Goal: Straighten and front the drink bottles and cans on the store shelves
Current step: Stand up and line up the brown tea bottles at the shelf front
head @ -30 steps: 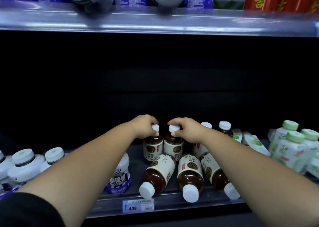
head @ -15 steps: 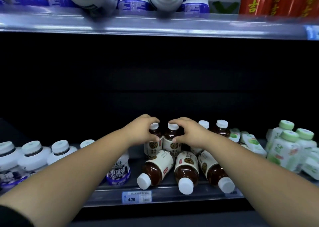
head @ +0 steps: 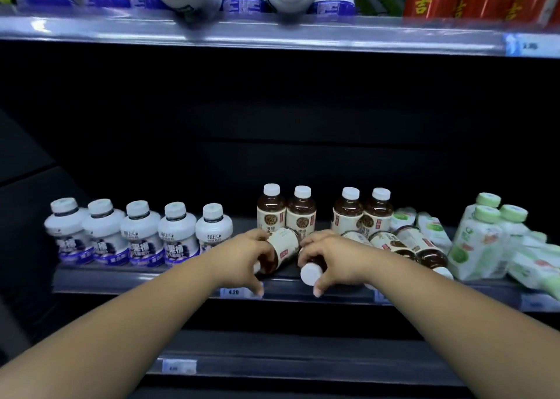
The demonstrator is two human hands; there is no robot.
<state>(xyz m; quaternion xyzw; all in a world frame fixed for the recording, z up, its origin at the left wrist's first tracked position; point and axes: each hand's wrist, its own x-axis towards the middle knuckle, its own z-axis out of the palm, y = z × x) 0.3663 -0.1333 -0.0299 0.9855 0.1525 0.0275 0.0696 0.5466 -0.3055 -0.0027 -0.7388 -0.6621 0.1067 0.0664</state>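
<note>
brown-tea bottle [head: 285, 244] lies toppled in our left grip [head: 249, 257], fingers curled round it; our right grip [head: 336, 258] wraps a second toppled bottle [head: 311, 273], cap toward us. we judge this the righting step: next, stand both up, labels forward, before the upright pair [head: 271, 216] just behind.

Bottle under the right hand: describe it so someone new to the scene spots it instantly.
On the middle shelf, find the brown tea bottles between the white-and-blue bottles and the green-capped bottles. Several lie on their sides in front of four upright bottles. Yours is the lying bottle the right hand grips, its round white cap facing out over the shelf edge.
</note>
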